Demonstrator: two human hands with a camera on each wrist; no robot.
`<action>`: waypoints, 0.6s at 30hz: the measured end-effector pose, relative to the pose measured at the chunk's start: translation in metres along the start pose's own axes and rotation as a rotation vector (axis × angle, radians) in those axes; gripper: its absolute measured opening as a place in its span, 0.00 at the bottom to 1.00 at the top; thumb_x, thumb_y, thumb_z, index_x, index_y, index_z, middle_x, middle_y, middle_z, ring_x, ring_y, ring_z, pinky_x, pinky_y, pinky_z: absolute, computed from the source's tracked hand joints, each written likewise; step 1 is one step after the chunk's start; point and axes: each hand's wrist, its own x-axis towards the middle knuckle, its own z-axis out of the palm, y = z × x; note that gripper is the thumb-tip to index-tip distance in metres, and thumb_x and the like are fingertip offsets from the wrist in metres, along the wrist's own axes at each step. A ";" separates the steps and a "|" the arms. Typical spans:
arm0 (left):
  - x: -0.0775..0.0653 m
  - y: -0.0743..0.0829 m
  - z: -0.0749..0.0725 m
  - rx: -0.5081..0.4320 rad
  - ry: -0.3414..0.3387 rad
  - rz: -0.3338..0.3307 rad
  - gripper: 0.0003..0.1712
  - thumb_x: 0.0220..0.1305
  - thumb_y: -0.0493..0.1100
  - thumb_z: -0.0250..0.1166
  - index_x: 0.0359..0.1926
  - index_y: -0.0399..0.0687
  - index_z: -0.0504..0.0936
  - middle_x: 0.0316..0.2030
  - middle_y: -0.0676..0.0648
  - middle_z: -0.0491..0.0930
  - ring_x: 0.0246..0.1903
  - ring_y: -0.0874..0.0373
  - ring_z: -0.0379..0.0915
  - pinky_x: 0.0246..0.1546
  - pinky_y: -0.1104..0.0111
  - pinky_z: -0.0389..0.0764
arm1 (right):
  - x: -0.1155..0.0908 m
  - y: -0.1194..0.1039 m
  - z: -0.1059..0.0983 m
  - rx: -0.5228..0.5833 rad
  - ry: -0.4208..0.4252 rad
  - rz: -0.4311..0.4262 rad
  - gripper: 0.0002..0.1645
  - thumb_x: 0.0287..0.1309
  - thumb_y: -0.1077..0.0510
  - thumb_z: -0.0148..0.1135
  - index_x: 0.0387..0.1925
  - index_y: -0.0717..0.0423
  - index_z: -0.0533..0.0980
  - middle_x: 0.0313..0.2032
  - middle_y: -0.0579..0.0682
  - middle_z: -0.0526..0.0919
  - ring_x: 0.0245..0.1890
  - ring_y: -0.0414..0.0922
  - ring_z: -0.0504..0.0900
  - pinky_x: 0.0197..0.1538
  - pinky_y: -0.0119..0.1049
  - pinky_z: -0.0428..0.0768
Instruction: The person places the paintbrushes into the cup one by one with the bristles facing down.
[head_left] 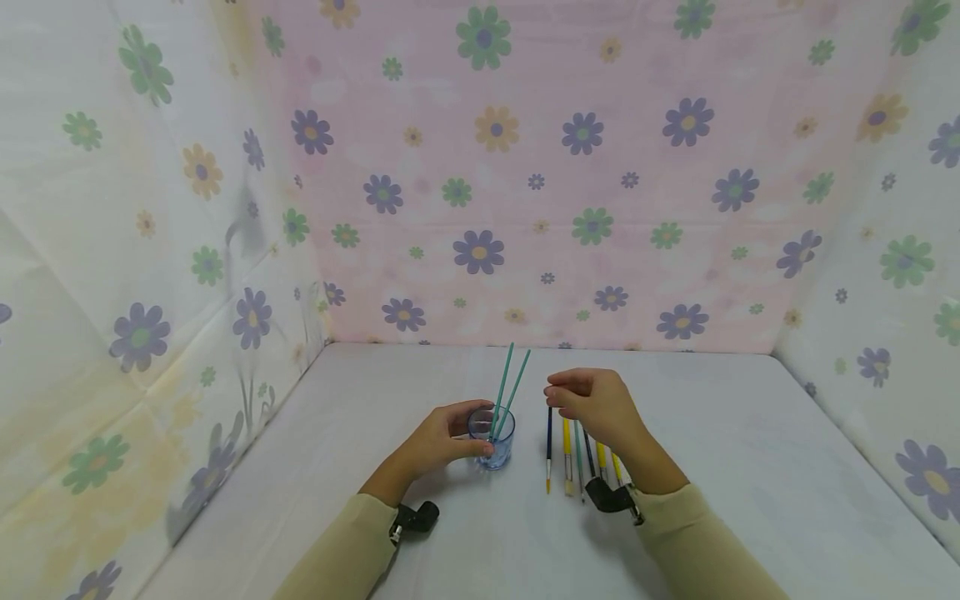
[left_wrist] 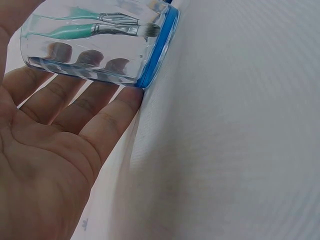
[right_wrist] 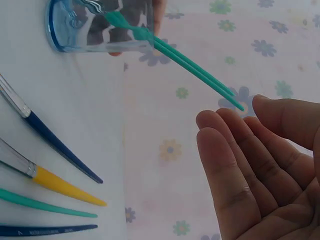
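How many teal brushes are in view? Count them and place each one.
3. One teal brush and a second lean in the glass; a third lies on the table between a yellow brush and a navy brush. More may be hidden behind the right hand.

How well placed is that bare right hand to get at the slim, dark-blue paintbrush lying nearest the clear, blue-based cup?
Likely yes: the right hand looks empty and seems close to the handle end of the dark-blue paintbrush. Nothing lies across it, and the clear cup stands off to one side.
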 end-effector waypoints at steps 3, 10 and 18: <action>-0.001 0.000 -0.001 0.004 -0.007 0.007 0.39 0.59 0.50 0.79 0.71 0.63 0.74 0.61 0.52 0.82 0.62 0.54 0.79 0.69 0.51 0.75 | 0.000 0.000 -0.008 -0.013 0.002 -0.007 0.16 0.68 0.55 0.68 0.55 0.53 0.84 0.51 0.54 0.89 0.49 0.47 0.89 0.50 0.40 0.89; -0.001 0.001 -0.001 0.003 -0.003 -0.007 0.40 0.57 0.51 0.80 0.69 0.67 0.75 0.61 0.55 0.83 0.62 0.56 0.79 0.69 0.52 0.74 | 0.002 0.003 -0.027 -0.017 0.004 -0.020 0.17 0.69 0.54 0.67 0.55 0.56 0.83 0.51 0.56 0.89 0.48 0.47 0.90 0.50 0.40 0.89; 0.000 0.000 -0.001 -0.001 0.000 -0.021 0.39 0.57 0.51 0.80 0.69 0.69 0.75 0.61 0.56 0.82 0.62 0.56 0.79 0.70 0.52 0.74 | 0.003 0.005 -0.047 -0.008 -0.009 -0.003 0.18 0.69 0.55 0.67 0.56 0.59 0.81 0.52 0.58 0.88 0.49 0.49 0.89 0.53 0.44 0.88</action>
